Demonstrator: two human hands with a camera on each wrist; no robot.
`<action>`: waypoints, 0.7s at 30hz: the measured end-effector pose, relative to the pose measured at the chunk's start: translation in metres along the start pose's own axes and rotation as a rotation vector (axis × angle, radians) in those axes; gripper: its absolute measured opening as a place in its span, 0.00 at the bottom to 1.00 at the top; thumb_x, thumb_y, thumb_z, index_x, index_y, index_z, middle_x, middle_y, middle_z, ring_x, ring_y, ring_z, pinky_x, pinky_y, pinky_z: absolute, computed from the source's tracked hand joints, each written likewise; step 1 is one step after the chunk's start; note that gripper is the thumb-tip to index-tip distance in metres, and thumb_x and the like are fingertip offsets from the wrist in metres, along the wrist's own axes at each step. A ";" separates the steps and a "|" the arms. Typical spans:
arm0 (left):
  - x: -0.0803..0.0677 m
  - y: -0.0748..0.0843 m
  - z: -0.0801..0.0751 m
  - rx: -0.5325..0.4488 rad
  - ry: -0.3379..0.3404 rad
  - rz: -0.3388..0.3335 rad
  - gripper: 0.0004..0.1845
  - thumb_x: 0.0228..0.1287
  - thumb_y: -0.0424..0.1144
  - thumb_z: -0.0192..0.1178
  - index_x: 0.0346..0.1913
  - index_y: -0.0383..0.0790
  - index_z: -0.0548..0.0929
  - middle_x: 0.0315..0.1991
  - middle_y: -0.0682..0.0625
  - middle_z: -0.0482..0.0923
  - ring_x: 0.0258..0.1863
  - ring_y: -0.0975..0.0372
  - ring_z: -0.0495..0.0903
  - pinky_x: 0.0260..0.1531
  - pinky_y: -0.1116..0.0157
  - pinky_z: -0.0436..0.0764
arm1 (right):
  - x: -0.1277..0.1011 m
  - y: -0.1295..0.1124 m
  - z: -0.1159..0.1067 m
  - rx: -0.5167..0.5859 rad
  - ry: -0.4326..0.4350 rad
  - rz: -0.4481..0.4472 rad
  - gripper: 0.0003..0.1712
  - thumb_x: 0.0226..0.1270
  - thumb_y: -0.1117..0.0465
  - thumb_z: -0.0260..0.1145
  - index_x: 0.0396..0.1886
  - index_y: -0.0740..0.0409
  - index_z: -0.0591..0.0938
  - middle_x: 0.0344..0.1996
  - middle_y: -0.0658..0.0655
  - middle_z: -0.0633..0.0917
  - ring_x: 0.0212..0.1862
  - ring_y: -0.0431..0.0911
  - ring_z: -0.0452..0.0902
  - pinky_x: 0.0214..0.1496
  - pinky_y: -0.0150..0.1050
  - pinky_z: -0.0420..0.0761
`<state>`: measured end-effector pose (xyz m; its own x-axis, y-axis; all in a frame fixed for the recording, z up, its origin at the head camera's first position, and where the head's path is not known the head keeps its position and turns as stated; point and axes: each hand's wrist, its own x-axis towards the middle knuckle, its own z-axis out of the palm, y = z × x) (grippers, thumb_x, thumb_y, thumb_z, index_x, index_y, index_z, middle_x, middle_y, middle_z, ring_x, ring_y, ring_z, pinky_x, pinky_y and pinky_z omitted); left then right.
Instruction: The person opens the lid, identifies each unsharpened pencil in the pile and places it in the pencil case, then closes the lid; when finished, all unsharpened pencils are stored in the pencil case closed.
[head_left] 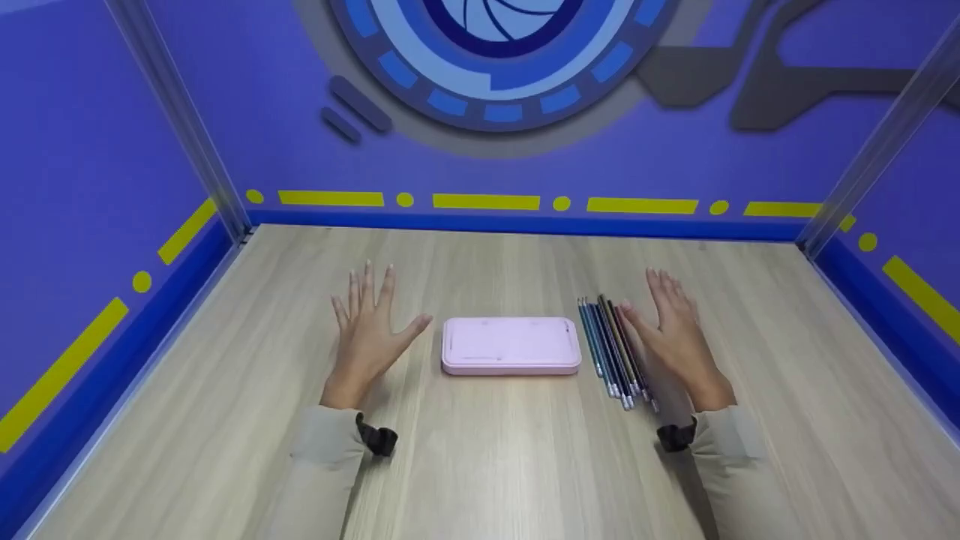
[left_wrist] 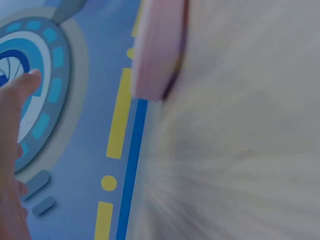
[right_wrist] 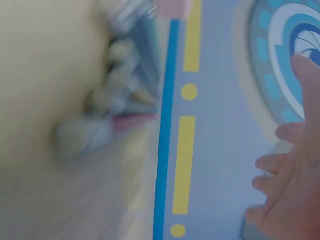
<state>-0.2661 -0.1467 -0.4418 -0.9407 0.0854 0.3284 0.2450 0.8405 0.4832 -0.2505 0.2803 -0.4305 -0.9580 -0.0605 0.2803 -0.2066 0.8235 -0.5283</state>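
Observation:
A closed pink pencil case (head_left: 511,345) lies flat on the wooden table, between the two hands. Just to its right is a bundle of several pencils (head_left: 611,349), side by side, eraser ends toward the person. My left hand (head_left: 367,341) is left of the case, fingers spread, touching nothing. To the right of the pencils, my right hand (head_left: 679,341) has straight fingers and holds nothing; its thumb appears close to the pencils. The left wrist view shows the side of the pink case (left_wrist: 159,50). Blurred pencil ends (right_wrist: 115,95) appear in the right wrist view.
The light wooden table (head_left: 480,465) is bounded by blue-purple panels at the back (head_left: 247,120) and both sides. Metal posts (head_left: 184,120) stand at the rear corners. Dark wrist bands with small cameras (head_left: 379,439) sit on both sleeves.

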 end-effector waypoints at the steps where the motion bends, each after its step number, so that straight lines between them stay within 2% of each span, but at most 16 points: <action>1: 0.000 0.000 -0.001 -0.103 -0.024 -0.001 0.51 0.60 0.66 0.56 0.77 0.46 0.45 0.78 0.42 0.35 0.77 0.46 0.31 0.70 0.37 0.30 | 0.001 -0.003 -0.002 0.044 -0.006 -0.014 0.46 0.70 0.40 0.54 0.77 0.57 0.48 0.76 0.66 0.47 0.77 0.62 0.37 0.75 0.65 0.37; 3: 0.001 -0.002 -0.004 -0.317 -0.082 -0.015 0.51 0.60 0.60 0.60 0.78 0.47 0.44 0.79 0.45 0.36 0.77 0.48 0.34 0.72 0.39 0.34 | 0.005 -0.010 -0.005 0.115 -0.029 -0.051 0.44 0.72 0.43 0.55 0.77 0.57 0.49 0.76 0.64 0.49 0.77 0.61 0.40 0.75 0.64 0.42; 5: 0.000 -0.005 -0.003 -0.493 -0.172 -0.038 0.52 0.60 0.56 0.63 0.78 0.52 0.41 0.79 0.48 0.35 0.77 0.49 0.36 0.73 0.41 0.39 | 0.008 -0.018 -0.008 0.160 -0.085 -0.094 0.43 0.72 0.45 0.55 0.77 0.55 0.50 0.77 0.62 0.50 0.77 0.60 0.42 0.75 0.63 0.45; 8: 0.000 -0.010 0.003 -0.657 -0.305 -0.048 0.55 0.57 0.51 0.67 0.77 0.55 0.40 0.79 0.52 0.36 0.77 0.51 0.38 0.73 0.42 0.47 | 0.013 -0.033 -0.007 0.176 -0.214 -0.150 0.43 0.71 0.43 0.56 0.78 0.50 0.50 0.77 0.59 0.52 0.77 0.58 0.45 0.75 0.61 0.49; 12: -0.003 -0.008 0.017 -0.708 -0.435 -0.021 0.58 0.53 0.46 0.71 0.78 0.52 0.40 0.79 0.52 0.39 0.77 0.54 0.39 0.75 0.48 0.46 | 0.018 -0.054 0.007 0.081 -0.403 -0.232 0.45 0.68 0.41 0.60 0.77 0.48 0.53 0.76 0.56 0.55 0.76 0.54 0.50 0.76 0.56 0.52; 15: -0.004 -0.007 0.030 -0.698 -0.482 -0.001 0.60 0.50 0.47 0.74 0.78 0.47 0.43 0.78 0.50 0.41 0.77 0.54 0.41 0.75 0.51 0.45 | 0.019 -0.068 0.021 -0.025 -0.513 -0.301 0.44 0.65 0.43 0.63 0.76 0.48 0.56 0.75 0.54 0.58 0.76 0.52 0.51 0.77 0.53 0.53; 17: -0.003 -0.007 0.037 -0.696 -0.506 0.012 0.61 0.47 0.46 0.75 0.77 0.43 0.44 0.78 0.48 0.42 0.77 0.54 0.43 0.76 0.53 0.45 | 0.020 -0.075 0.029 -0.089 -0.559 -0.345 0.44 0.65 0.45 0.64 0.76 0.49 0.57 0.75 0.55 0.58 0.76 0.51 0.51 0.77 0.52 0.54; 21: 0.002 -0.006 0.047 -0.670 -0.524 0.039 0.63 0.44 0.46 0.77 0.77 0.39 0.45 0.78 0.45 0.44 0.77 0.53 0.45 0.75 0.54 0.47 | 0.021 -0.088 0.041 -0.202 -0.614 -0.335 0.45 0.63 0.45 0.66 0.76 0.45 0.57 0.75 0.53 0.57 0.76 0.51 0.51 0.76 0.52 0.55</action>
<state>-0.2807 -0.1265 -0.4823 -0.8751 0.4836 0.0166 0.2116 0.3515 0.9120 -0.2606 0.1831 -0.4107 -0.8006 -0.5848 -0.1306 -0.5249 0.7895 -0.3181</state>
